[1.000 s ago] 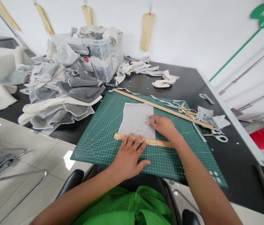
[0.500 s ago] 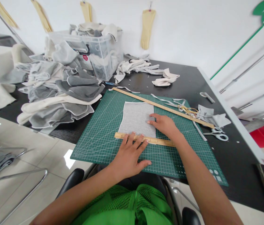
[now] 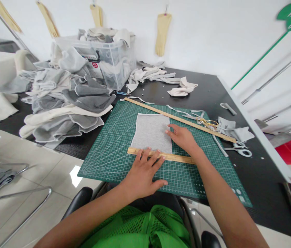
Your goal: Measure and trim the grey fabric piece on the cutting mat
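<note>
A grey fabric rectangle [image 3: 150, 130] lies flat on the green cutting mat [image 3: 109, 151]. A short wooden ruler [image 3: 176, 157] lies across the fabric's near edge. My left hand [image 3: 142, 172] rests flat with spread fingers, its fingertips pressing on the ruler. My right hand [image 3: 183, 137] lies palm down at the fabric's right edge, fingertips touching the cloth just above the ruler. Neither hand grips anything.
A long wooden ruler [image 3: 179, 119] lies diagonally at the mat's far edge. Gold scissors [image 3: 207, 122] and white-handled scissors [image 3: 239, 148] sit right of the mat among fabric scraps [image 3: 232, 129]. A heap of grey and cream cloth [image 3: 65, 100] and a clear bin [image 3: 111, 58] fill the left.
Both hands and the ruler stay nearly where they were; only the head camera shifts slightly.
</note>
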Available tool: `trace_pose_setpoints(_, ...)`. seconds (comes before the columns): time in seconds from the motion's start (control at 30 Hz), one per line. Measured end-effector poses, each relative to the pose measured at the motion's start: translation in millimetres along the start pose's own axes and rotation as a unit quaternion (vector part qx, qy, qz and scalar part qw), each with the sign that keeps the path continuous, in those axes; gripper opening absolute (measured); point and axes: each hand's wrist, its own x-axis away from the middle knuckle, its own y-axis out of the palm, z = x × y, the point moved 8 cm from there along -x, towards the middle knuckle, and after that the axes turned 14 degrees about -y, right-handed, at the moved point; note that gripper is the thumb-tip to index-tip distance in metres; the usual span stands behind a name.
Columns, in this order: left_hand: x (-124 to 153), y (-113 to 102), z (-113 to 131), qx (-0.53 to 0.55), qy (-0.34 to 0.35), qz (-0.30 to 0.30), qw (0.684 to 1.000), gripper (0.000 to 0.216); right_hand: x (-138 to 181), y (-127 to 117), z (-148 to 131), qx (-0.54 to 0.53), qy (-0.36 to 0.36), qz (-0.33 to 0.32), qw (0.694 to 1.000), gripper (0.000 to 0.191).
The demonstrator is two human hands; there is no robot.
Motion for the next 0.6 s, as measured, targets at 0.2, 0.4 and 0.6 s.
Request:
trace_pose_setpoints(0.2, 0, 0, -1, 0.006, 0.001, 0.000, 1.000, 0.078, 3, 2, -24, 0.046, -0.052, -0.077, 0.995, 0.096)
trace_pose_setpoints(0.4, 0, -1, 0, 0.005, 0.003, 0.001, 1.000, 0.078, 6, -4, -52, 0.032, -0.114, -0.104, 0.988, 0.059)
trace_pose_setpoints(0.6, -1, 4, -5, 0.005, -0.013, -0.002, 1.000, 0.096, 11, 9, -61, -0.105, -0.143, -0.185, 0.967, 0.025)
